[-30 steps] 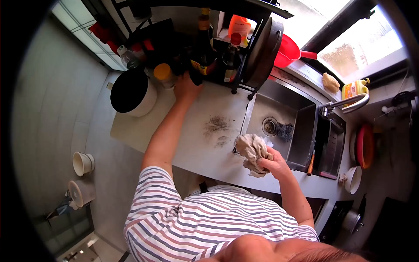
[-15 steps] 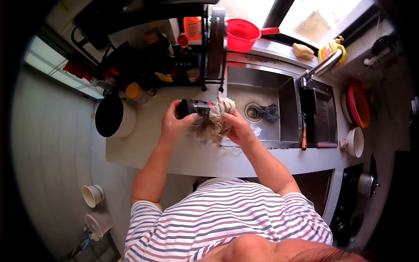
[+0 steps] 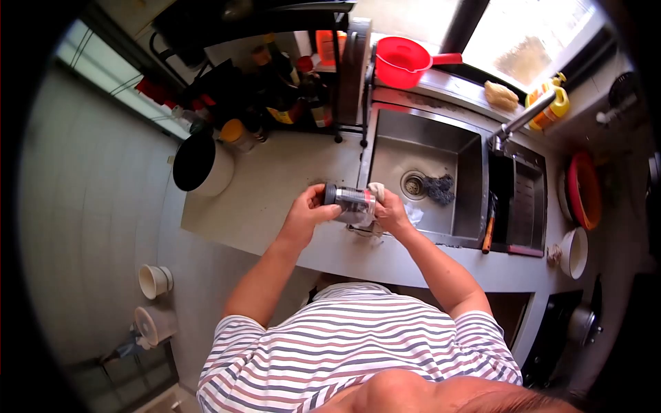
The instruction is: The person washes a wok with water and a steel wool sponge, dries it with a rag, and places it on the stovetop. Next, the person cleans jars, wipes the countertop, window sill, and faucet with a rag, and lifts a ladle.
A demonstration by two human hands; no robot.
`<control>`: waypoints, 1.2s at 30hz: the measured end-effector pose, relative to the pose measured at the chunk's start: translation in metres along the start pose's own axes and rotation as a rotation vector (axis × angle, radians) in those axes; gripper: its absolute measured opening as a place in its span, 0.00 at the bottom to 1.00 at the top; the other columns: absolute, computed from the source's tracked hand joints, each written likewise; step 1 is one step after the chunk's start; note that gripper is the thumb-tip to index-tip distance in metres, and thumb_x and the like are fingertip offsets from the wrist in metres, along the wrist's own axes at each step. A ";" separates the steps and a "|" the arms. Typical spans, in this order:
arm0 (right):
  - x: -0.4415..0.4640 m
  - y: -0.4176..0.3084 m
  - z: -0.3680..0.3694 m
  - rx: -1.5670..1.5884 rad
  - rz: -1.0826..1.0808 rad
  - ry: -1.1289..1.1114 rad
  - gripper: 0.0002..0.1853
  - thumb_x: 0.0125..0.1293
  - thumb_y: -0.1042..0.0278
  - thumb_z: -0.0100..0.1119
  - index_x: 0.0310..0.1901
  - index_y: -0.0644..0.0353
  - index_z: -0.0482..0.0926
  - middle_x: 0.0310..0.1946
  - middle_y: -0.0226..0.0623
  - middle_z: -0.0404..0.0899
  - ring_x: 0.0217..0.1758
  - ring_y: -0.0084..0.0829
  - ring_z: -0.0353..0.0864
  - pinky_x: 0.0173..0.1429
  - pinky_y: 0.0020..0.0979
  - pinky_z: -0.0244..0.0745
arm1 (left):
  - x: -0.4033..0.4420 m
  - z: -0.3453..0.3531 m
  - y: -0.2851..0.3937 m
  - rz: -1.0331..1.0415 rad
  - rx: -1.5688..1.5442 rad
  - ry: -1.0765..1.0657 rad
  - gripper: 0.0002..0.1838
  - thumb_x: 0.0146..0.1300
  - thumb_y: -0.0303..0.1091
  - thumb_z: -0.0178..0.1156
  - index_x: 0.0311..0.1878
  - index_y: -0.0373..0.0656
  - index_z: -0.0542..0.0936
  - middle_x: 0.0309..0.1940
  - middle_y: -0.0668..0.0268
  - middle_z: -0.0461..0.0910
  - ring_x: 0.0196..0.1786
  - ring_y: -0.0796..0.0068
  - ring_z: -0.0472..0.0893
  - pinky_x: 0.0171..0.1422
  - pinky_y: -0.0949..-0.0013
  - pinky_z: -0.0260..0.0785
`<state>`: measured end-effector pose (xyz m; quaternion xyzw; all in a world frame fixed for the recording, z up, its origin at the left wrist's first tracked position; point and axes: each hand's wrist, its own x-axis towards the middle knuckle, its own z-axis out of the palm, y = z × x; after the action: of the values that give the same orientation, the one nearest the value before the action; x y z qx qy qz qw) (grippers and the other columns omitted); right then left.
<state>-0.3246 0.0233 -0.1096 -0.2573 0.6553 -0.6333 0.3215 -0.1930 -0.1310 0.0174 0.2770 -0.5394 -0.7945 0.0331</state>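
Plainly, both hands are at work on one jar point(image 3: 354, 204), held sideways just left of the sink point(image 3: 471, 180). The left hand point(image 3: 303, 215) grips its dark end between thumb and curled fingers; the right hand point(image 3: 392, 212) clasps a crumpled cloth point(image 3: 376, 191) against its other end, over the sink's near left corner. Whether the jar touches the counter point(image 3: 268, 175) cannot be told.

Left of the sink, the counter offers a broad stretch, ending in a straight front edge by the torso and a corner past the bucket point(image 3: 220, 168). Behind the hands, the sink's left rim runs back to the feet of a black rack point(image 3: 365, 117), the nearest upright edge. Inside the sink, wide floor lies left of the drain point(image 3: 414, 184).

The jar is a clear, glossy cylinder with a red band; the cloth is pale, soft and folded. The sink is brushed steel, boxy and square-cornered, with a dark, tangled scrubber point(image 3: 441, 188) beside its round drain and a filmy white scrap point(image 3: 413, 215) near its front left corner. On the sink's right divider lies an orange wooden handle point(image 3: 488, 234). Behind the sink sit a smooth red dipper point(image 3: 401, 63) and a lumpy tan sponge point(image 3: 501, 95); far left of it, the white bucket stands near a yellow-lidded jar point(image 3: 237, 135).
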 end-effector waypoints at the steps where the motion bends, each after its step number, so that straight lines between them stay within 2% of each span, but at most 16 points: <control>1: 0.001 -0.011 0.001 0.059 0.016 0.036 0.03 0.66 0.76 0.51 0.39 0.62 0.73 0.29 0.23 0.73 0.31 0.14 0.68 0.33 0.18 0.66 | -0.011 -0.008 -0.003 0.013 -0.011 0.024 0.31 0.44 0.25 0.68 0.54 0.34 0.69 0.42 0.66 0.74 0.45 0.76 0.74 0.53 0.72 0.68; 3: 0.016 -0.027 0.005 0.046 -0.049 -0.039 0.02 0.66 0.77 0.50 0.37 0.61 0.73 0.27 0.23 0.71 0.28 0.14 0.65 0.29 0.17 0.62 | -0.035 -0.026 -0.014 0.143 0.073 0.117 0.31 0.44 0.24 0.68 0.54 0.35 0.68 0.43 0.66 0.74 0.46 0.76 0.74 0.53 0.72 0.68; 4: 0.024 -0.057 0.015 0.271 -0.049 -0.187 0.02 0.66 0.75 0.51 0.38 0.62 0.73 0.27 0.24 0.72 0.28 0.14 0.67 0.30 0.18 0.64 | -0.048 -0.037 -0.020 0.137 0.079 0.163 0.31 0.44 0.24 0.68 0.54 0.35 0.68 0.44 0.66 0.74 0.47 0.76 0.74 0.54 0.71 0.68; 5: 0.027 -0.096 0.027 0.037 -0.023 -0.175 0.04 0.63 0.72 0.53 0.33 0.63 0.71 0.25 0.30 0.74 0.28 0.19 0.70 0.33 0.27 0.70 | -0.060 -0.051 -0.026 0.132 0.086 0.205 0.31 0.43 0.24 0.68 0.54 0.36 0.68 0.44 0.66 0.73 0.47 0.76 0.74 0.54 0.71 0.68; 9: 0.093 -0.101 0.088 -0.389 -0.343 -0.281 0.12 0.62 0.63 0.56 0.36 0.64 0.72 0.30 0.43 0.79 0.32 0.43 0.78 0.37 0.39 0.72 | -0.109 -0.101 -0.059 0.117 0.028 0.326 0.32 0.43 0.24 0.68 0.54 0.36 0.67 0.45 0.65 0.73 0.48 0.75 0.74 0.55 0.70 0.68; 10: 0.113 -0.101 0.103 -0.689 -0.605 -0.201 0.12 0.59 0.61 0.56 0.36 0.62 0.72 0.36 0.47 0.77 0.38 0.50 0.76 0.40 0.43 0.73 | -0.122 -0.108 -0.066 0.128 0.050 0.411 0.32 0.43 0.24 0.69 0.54 0.37 0.67 0.45 0.65 0.73 0.48 0.74 0.74 0.55 0.69 0.68; 13: 0.161 -0.079 0.147 -0.993 -0.561 -0.199 0.11 0.57 0.62 0.55 0.36 0.61 0.72 0.41 0.48 0.74 0.36 0.50 0.77 0.40 0.45 0.73 | -0.152 -0.128 -0.085 0.115 0.088 0.571 0.33 0.42 0.23 0.69 0.53 0.38 0.66 0.45 0.64 0.74 0.48 0.74 0.74 0.55 0.69 0.67; 14: 0.175 -0.062 0.160 -1.065 -0.443 -0.248 0.13 0.55 0.62 0.55 0.41 0.58 0.73 0.44 0.47 0.71 0.44 0.48 0.76 0.41 0.49 0.73 | -0.160 -0.133 -0.091 0.105 0.066 0.619 0.32 0.41 0.22 0.69 0.52 0.38 0.66 0.44 0.64 0.74 0.48 0.74 0.74 0.55 0.69 0.67; 15: 0.179 -0.055 0.169 -1.075 -0.439 -0.243 0.13 0.55 0.62 0.55 0.41 0.58 0.73 0.44 0.47 0.71 0.44 0.48 0.76 0.41 0.49 0.73 | -0.167 -0.137 -0.097 0.105 0.061 0.609 0.32 0.41 0.22 0.69 0.52 0.38 0.66 0.44 0.64 0.74 0.48 0.74 0.74 0.55 0.69 0.67; 17: 0.181 -0.041 0.186 -1.495 -0.622 -0.125 0.18 0.55 0.59 0.57 0.46 0.55 0.72 0.47 0.42 0.70 0.51 0.43 0.72 0.45 0.48 0.70 | -0.177 -0.145 -0.103 0.072 0.128 0.686 0.32 0.41 0.21 0.68 0.52 0.38 0.66 0.45 0.64 0.74 0.47 0.75 0.74 0.55 0.69 0.67; 21: 0.202 0.010 0.200 -1.520 -0.809 -0.229 0.21 0.56 0.60 0.54 0.52 0.52 0.71 0.51 0.43 0.69 0.57 0.41 0.67 0.51 0.52 0.64 | -0.176 -0.161 -0.112 0.026 0.107 0.692 0.33 0.41 0.20 0.67 0.53 0.37 0.66 0.45 0.64 0.73 0.48 0.74 0.74 0.56 0.69 0.67; 23: 0.215 0.028 0.187 -1.136 -0.897 -0.195 0.20 0.57 0.60 0.53 0.52 0.53 0.70 0.54 0.40 0.68 0.56 0.41 0.68 0.54 0.52 0.61 | -0.166 -0.165 -0.112 0.031 0.124 0.686 0.33 0.41 0.20 0.66 0.54 0.38 0.66 0.46 0.63 0.73 0.49 0.73 0.74 0.55 0.69 0.67; 27: 0.207 0.021 0.172 -1.111 -0.724 -0.146 0.21 0.57 0.62 0.53 0.53 0.53 0.69 0.54 0.37 0.68 0.55 0.42 0.68 0.54 0.52 0.62 | -0.146 -0.166 -0.092 0.084 0.117 0.562 0.33 0.41 0.19 0.65 0.55 0.37 0.66 0.48 0.62 0.73 0.51 0.72 0.74 0.56 0.69 0.68; 29: 0.204 0.047 0.165 -1.144 -0.639 0.058 0.21 0.55 0.64 0.54 0.52 0.54 0.70 0.53 0.38 0.69 0.54 0.43 0.69 0.55 0.48 0.63 | -0.141 -0.167 -0.085 0.064 0.125 0.550 0.33 0.42 0.19 0.65 0.55 0.37 0.65 0.50 0.61 0.73 0.51 0.72 0.74 0.56 0.69 0.67; 31: 0.176 0.020 0.140 -1.193 -0.511 0.111 0.21 0.54 0.66 0.55 0.51 0.54 0.71 0.51 0.39 0.70 0.53 0.43 0.69 0.56 0.44 0.63 | -0.139 -0.174 -0.089 0.112 0.136 0.538 0.32 0.44 0.20 0.65 0.55 0.36 0.65 0.47 0.62 0.73 0.50 0.73 0.73 0.57 0.69 0.66; 36: 0.112 0.016 0.079 -1.147 -0.602 0.277 0.19 0.52 0.71 0.56 0.49 0.56 0.74 0.52 0.40 0.70 0.51 0.45 0.70 0.54 0.40 0.66 | -0.138 -0.179 -0.074 0.076 0.127 0.516 0.31 0.43 0.21 0.67 0.54 0.37 0.66 0.44 0.64 0.72 0.48 0.75 0.73 0.56 0.70 0.66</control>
<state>-0.3386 -0.1111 -0.1353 -0.4760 0.8233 -0.2735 -0.1446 0.0271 -0.2015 -0.0392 0.4513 -0.5721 -0.6603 0.1819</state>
